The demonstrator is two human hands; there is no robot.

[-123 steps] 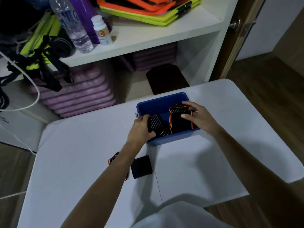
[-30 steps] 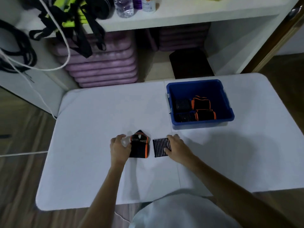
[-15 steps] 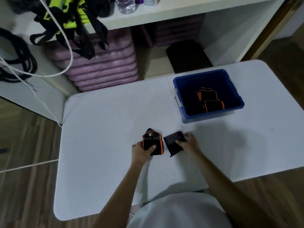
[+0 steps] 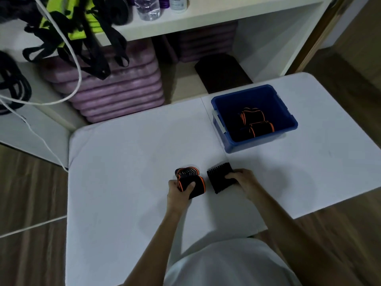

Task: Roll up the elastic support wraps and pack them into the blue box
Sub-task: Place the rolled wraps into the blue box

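A white counter [image 4: 123, 182] stands on a wood floor before a white shelf unit, dimly lit. Near the middle of the counter, toward its near edge, lie the two wraps not yet packed. The left hand [image 4: 178, 193] curls its fingers and thumb round the orange-trimmed wrap [image 4: 190, 179], which is already bundled into a loose roll; the grip probably keeps the elastic from springing open. Just beside it, apart by a narrow gap, the right hand [image 4: 244, 179] has its fingers bent over the near edge of the ribbed black wrap [image 4: 220, 177], which lies flatter on the counter; whether it pinches or only presses I cannot tell. Holding one in each hand suggests both are meant to go over together. The blue box [image 4: 255, 145] sits toward the far right corner, well apart from the hands, open-topped, with two orange-trimmed rolls [image 4: 255, 121] laid side by side against its near wall, leaving room behind them. Beyond the far edge, purple mats [image 4: 115, 93] are stacked under the shelf, with black straps [image 4: 92, 48] and a white cord [image 4: 76, 65] hanging down at the left.
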